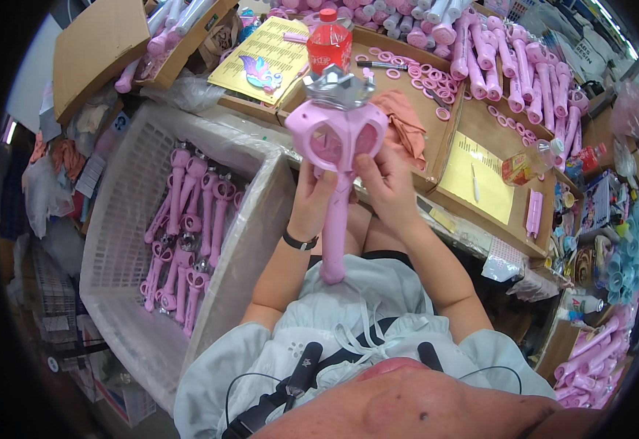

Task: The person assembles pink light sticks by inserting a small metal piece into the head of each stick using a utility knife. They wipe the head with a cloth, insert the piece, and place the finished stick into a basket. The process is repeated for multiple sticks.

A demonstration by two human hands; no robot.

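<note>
I sit at a crowded workbench (480,219) covered with flattened brown cardboard, in a packed workroom with stock piled on every side. From my head camera, a white plastic mesh crate (126,219) stands at my left, lined with clear film, and finished pink wands (188,234) lie in it in rough rows; I cannot count them exactly, but there are well over ten. At the far edge of the bench lies a heap of bare pink handles (495,66), too many to count, and a scatter of small pink rings (422,77) is spread over the cardboard. One red drink bottle (329,40) stands just behind my work, beside a yellow printed sheet (268,58). A second yellow sheet (473,172) lies to my right. One orange cloth (403,121) sits near my right hand. I hold one pink toy wand (336,146) upright before me, its heart-shaped head topped by a silver crown (338,86). My left hand (314,192) is closed round its handle, and my right hand (387,183) pinches the head's lower edge.
</note>
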